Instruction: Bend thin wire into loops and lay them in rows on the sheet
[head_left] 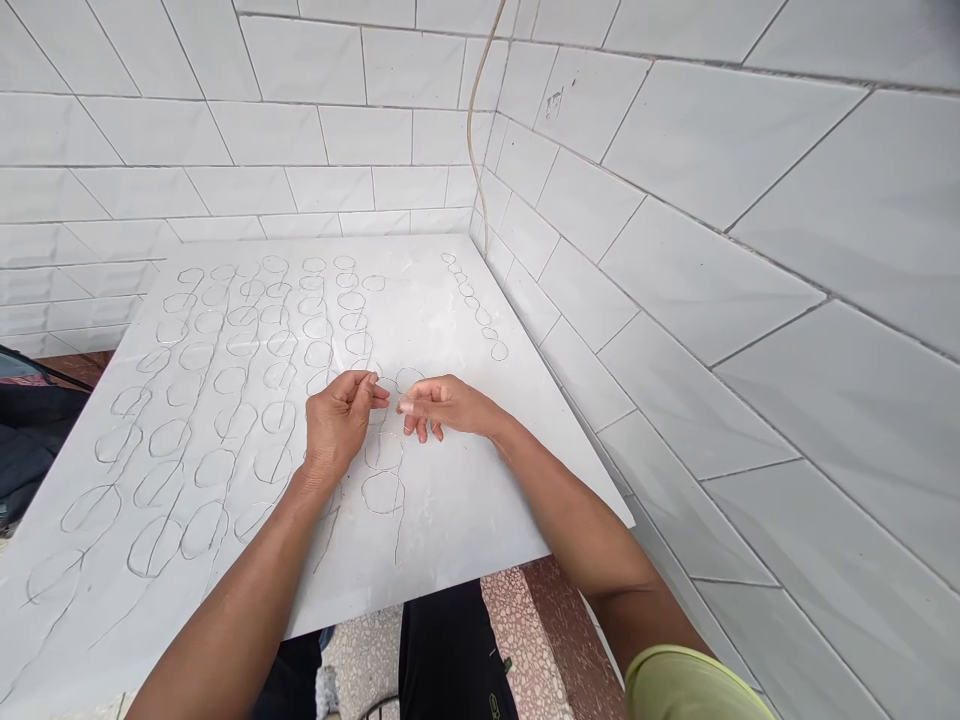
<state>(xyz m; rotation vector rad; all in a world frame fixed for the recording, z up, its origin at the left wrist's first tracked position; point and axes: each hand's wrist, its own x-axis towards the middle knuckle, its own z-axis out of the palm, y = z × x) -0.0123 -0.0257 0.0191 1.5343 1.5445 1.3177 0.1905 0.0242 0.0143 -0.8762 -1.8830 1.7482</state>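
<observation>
My left hand (341,415) is over the middle of the white board, its thumb and forefinger pinched on a thin dark wire. Close beside it, my right hand (444,405) has thumb and forefinger together on the wire, the other fingers loosely curled. The strand is so fine that its path between the fingertips is hard to follow. Just beyond the fingertips lies a wire loop (410,370). Below the hands, a wire ring (383,493) lies flat, with a loose tail running towards the front edge.
The white board (480,540) carries long rows of wire rings (170,438) on its left side. A short chain of small rings (470,302) lies at the far right. Tiled walls (660,250) stand behind and to the right. A cable (471,120) hangs in the corner.
</observation>
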